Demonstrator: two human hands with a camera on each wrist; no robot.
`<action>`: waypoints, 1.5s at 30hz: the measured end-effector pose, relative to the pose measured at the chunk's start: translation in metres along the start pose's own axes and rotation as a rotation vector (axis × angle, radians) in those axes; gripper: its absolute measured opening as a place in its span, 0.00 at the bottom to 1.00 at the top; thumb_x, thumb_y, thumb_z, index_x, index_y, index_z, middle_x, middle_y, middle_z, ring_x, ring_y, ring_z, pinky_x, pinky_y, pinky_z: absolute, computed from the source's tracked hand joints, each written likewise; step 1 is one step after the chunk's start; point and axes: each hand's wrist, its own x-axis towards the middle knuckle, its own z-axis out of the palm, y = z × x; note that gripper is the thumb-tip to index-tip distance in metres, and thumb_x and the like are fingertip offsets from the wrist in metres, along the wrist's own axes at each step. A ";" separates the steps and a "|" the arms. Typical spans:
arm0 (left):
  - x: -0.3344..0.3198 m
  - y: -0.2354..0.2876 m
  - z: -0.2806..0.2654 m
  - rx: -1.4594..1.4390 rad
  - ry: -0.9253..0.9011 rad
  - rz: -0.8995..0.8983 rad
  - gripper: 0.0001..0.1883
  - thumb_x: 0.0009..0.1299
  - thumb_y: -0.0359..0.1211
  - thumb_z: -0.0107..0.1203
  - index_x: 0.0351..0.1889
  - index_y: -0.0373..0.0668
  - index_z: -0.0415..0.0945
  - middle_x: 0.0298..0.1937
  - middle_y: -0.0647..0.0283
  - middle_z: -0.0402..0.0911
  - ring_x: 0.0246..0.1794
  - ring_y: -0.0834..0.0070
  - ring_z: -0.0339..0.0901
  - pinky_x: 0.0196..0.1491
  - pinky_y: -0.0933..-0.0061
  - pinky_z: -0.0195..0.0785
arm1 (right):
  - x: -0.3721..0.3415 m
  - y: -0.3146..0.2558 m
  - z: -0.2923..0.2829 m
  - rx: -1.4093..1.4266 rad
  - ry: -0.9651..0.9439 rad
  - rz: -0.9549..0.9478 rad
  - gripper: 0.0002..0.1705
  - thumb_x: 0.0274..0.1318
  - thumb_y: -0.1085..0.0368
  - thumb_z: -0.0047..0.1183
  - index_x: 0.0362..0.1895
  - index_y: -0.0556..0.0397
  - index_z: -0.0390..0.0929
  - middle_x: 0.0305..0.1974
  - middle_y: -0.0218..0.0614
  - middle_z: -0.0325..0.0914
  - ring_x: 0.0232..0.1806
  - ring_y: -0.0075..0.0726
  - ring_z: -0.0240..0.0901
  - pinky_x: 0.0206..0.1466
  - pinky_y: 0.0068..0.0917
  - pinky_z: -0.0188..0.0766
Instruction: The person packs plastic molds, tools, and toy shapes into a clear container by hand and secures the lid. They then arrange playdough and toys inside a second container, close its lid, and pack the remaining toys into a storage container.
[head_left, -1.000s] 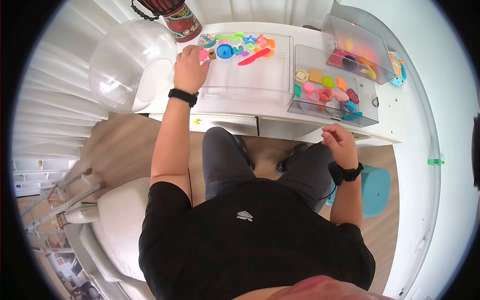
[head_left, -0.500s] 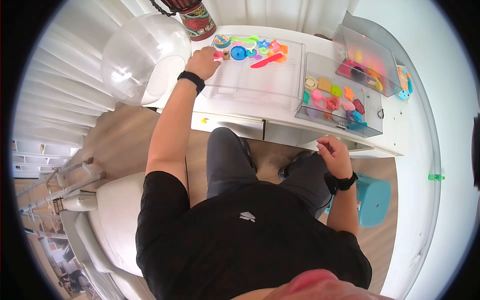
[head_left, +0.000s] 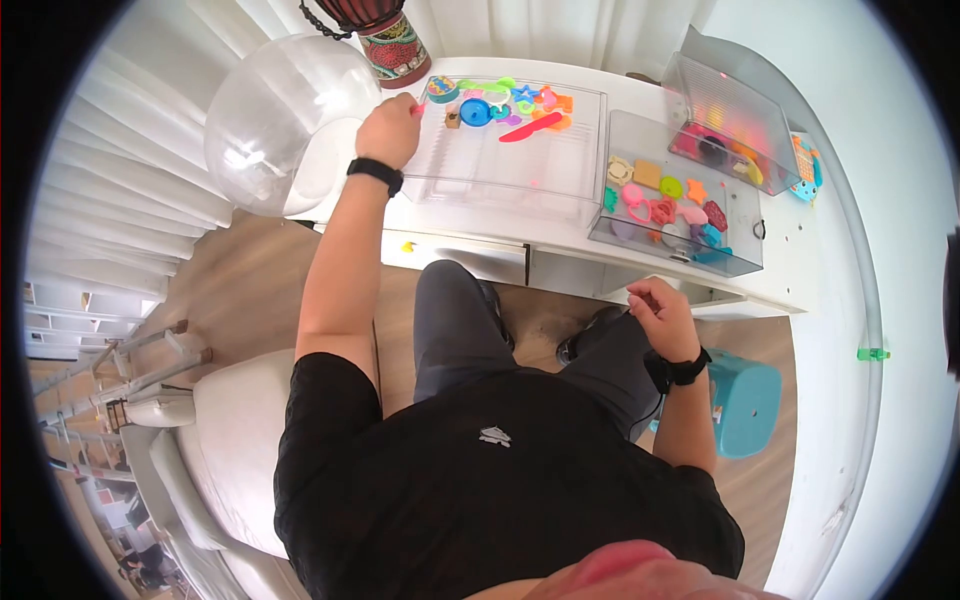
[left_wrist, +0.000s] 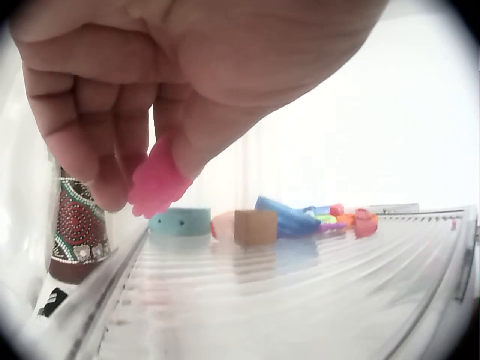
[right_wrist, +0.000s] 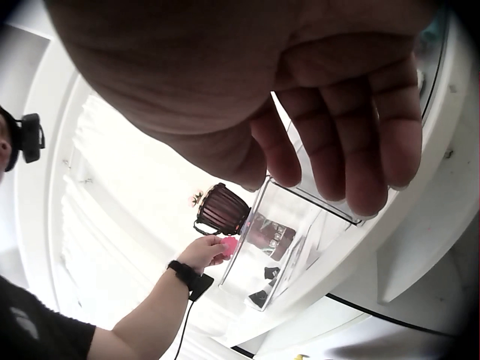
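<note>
My left hand pinches a small pink toy piece with a scalloped edge between thumb and fingers, above the left edge of the clear ribbed tray. Under it in the left wrist view are a teal round toy, a small brown block and a blue round toy dish. A red toy knife lies among other bright pieces at the tray's far side. My right hand hangs loosely curled over the right thigh, in front of the table, with nothing in it.
A second clear drawer of colourful toy pieces stands on the right of the white table, a clear bin behind it. At left are a big transparent ball and a drum. A teal stool stands beside the right leg.
My left hand has picked the pink piece off the tray and drawn it back to the left, uncovering the brown block. The right hand has barely moved; the head view has shifted.
</note>
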 end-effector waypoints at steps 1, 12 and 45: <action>-0.004 0.002 -0.005 -0.053 0.084 0.012 0.10 0.75 0.39 0.59 0.46 0.45 0.83 0.45 0.51 0.88 0.45 0.50 0.86 0.47 0.49 0.78 | -0.001 0.000 0.000 -0.002 0.004 -0.008 0.09 0.66 0.69 0.62 0.48 0.59 0.83 0.36 0.37 0.82 0.36 0.29 0.78 0.41 0.27 0.75; -0.127 0.134 -0.046 -0.766 -0.164 0.674 0.08 0.66 0.22 0.68 0.42 0.39 0.83 0.42 0.58 0.85 0.39 0.61 0.84 0.42 0.66 0.78 | 0.014 -0.050 0.042 0.480 -0.074 -0.024 0.21 0.67 0.72 0.61 0.63 0.55 0.78 0.38 0.30 0.78 0.37 0.21 0.76 0.42 0.23 0.75; -0.238 0.139 0.028 -0.857 -0.711 0.693 0.17 0.73 0.38 0.66 0.55 0.43 0.79 0.54 0.59 0.80 0.44 0.62 0.82 0.49 0.65 0.77 | 0.207 0.026 -0.194 -1.131 0.124 0.145 0.11 0.58 0.60 0.62 0.40 0.52 0.86 0.43 0.48 0.88 0.48 0.55 0.86 0.50 0.48 0.81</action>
